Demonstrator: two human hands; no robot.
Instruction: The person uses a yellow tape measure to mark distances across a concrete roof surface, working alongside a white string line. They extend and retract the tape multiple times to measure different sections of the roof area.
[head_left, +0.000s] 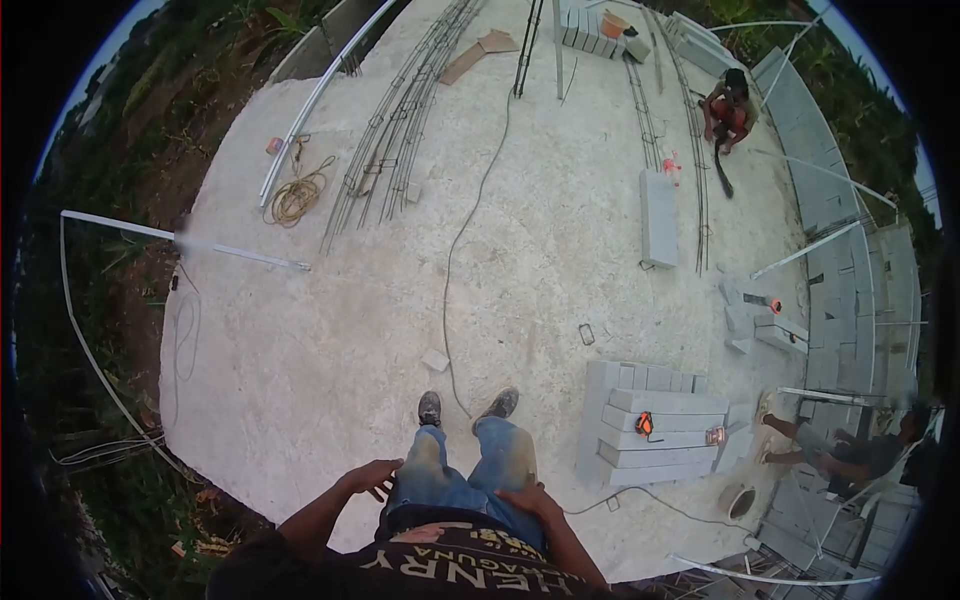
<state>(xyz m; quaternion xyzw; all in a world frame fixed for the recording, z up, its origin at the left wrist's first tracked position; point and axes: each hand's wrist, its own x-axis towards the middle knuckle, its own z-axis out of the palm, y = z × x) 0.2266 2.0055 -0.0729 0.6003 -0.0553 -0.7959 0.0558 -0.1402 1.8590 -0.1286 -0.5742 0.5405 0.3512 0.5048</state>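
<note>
My left hand (372,477) hangs beside my left thigh with its fingers loosely apart and nothing in it. Against the upper part of my jeans (440,485) lies my right hand (532,501), fingers stretched out and holding nothing. My worn shoes stand on a pale concrete slab (350,330). A thin grey cable (447,300) runs along the slab and ends close to my right shoe. Just ahead of my feet is a small light-coloured block piece (435,360).
Stacked grey blocks (655,455) to my right carry an orange tape measure (644,424). Long rebar cages (400,120) and coiled rope (297,200) lie ahead. One person (735,105) squats at far right; another (850,455) sits nearer. The slab drops off at left.
</note>
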